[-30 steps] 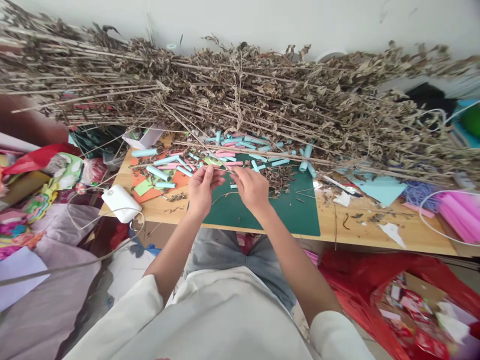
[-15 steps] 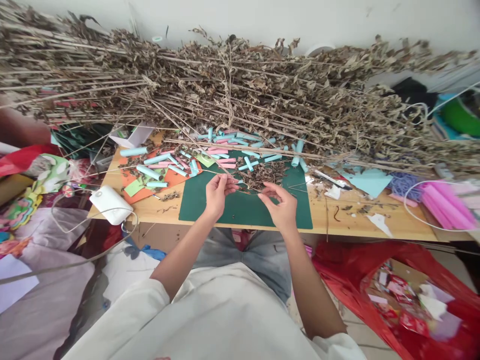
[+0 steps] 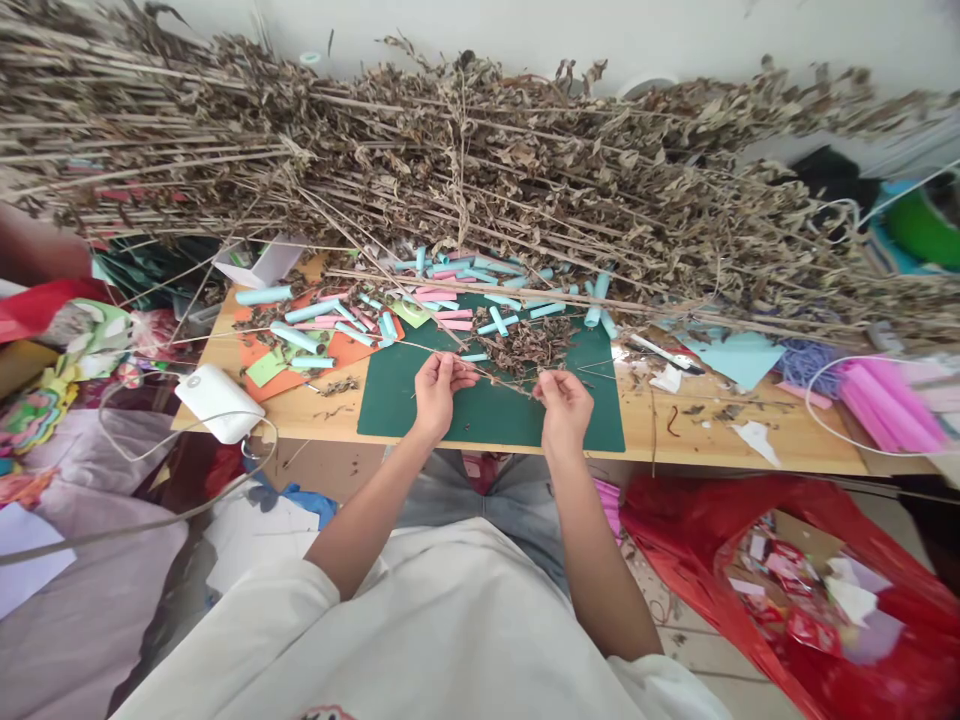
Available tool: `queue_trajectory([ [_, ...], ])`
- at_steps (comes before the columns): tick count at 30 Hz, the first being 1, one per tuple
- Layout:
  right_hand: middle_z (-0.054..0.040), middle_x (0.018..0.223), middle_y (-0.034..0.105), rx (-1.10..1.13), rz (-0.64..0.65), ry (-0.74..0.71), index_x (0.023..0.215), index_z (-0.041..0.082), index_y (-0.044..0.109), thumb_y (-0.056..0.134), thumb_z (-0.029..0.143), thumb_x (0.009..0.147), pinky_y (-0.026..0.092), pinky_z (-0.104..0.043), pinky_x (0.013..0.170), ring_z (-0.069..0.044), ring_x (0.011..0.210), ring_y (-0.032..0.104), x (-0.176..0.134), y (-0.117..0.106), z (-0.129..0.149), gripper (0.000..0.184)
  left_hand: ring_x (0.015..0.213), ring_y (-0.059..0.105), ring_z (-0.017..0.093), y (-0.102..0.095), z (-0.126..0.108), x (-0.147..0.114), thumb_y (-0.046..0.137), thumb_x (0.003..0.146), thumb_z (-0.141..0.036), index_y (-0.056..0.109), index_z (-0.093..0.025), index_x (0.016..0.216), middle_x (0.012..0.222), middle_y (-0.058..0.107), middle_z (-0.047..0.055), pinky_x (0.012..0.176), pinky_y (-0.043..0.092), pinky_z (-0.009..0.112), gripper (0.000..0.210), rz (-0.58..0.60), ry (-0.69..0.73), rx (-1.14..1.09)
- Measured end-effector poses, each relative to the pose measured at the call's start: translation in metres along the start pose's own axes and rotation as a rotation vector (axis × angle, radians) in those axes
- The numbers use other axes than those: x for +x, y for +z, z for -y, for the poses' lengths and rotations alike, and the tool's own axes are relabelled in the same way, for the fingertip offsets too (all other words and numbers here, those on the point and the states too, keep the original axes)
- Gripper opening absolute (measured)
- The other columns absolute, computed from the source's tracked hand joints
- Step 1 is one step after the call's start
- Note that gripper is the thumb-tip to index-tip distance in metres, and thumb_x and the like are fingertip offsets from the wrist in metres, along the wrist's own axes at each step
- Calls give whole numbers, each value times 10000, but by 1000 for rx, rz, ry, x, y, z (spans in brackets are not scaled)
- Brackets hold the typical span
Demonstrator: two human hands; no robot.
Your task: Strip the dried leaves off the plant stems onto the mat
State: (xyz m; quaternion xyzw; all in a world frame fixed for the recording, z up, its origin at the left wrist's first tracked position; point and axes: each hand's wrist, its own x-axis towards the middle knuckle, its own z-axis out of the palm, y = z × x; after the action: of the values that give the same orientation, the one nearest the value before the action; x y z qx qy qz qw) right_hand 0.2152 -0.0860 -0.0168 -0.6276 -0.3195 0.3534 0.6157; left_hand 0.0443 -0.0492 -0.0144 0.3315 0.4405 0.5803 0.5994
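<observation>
Closes right grip (image 3: 568,408), parted earlier, on dry stem (image 3: 506,383) pinched in left grip (image 3: 436,397); leaves bare mat (image 3: 491,422) between grips and desk edge (image 3: 720,455).

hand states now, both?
Left hand: closed, holding a thin dry stem.
Right hand: closed, pinching the same stem farther right.

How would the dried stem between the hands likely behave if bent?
The dried stem looks light, being thin. It's probably brittle, given its dry brown look, and may shed bits like the leaf litter on the green mat.
</observation>
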Motion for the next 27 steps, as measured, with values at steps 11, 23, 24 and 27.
queue_trajectory([
  [11,-130,1049,680,-731,162,-613,1096,195,720,530,394,933,480,-437,940,-255,1018,594,12,-5,30,320,644,716,149,3,-3,-3,665,826,-571,591,-150,820,788,722,70,595,582,243,428,-11,-35,38],
  [23,-88,906,667,-637,116,-685,876,200,669,456,305,971,489,-348,837,-195,896,607,-1,5,15,255,630,714,149,3,-4,-3,653,829,-582,576,-155,809,756,710,54,593,583,246,435,-12,-35,54],
  [24,-89,917,671,-620,101,-650,910,200,676,447,319,974,494,-345,837,-195,898,612,5,2,16,266,631,715,151,3,-4,-3,654,829,-583,574,-154,805,751,710,55,593,583,247,437,-8,-36,51],
  [27,-97,988,694,-684,120,-618,1102,199,683,430,336,976,490,-370,847,-216,930,609,17,-7,20,314,633,715,152,3,-4,-3,652,824,-595,574,-153,799,760,715,65,595,579,245,450,-10,-39,58],
])
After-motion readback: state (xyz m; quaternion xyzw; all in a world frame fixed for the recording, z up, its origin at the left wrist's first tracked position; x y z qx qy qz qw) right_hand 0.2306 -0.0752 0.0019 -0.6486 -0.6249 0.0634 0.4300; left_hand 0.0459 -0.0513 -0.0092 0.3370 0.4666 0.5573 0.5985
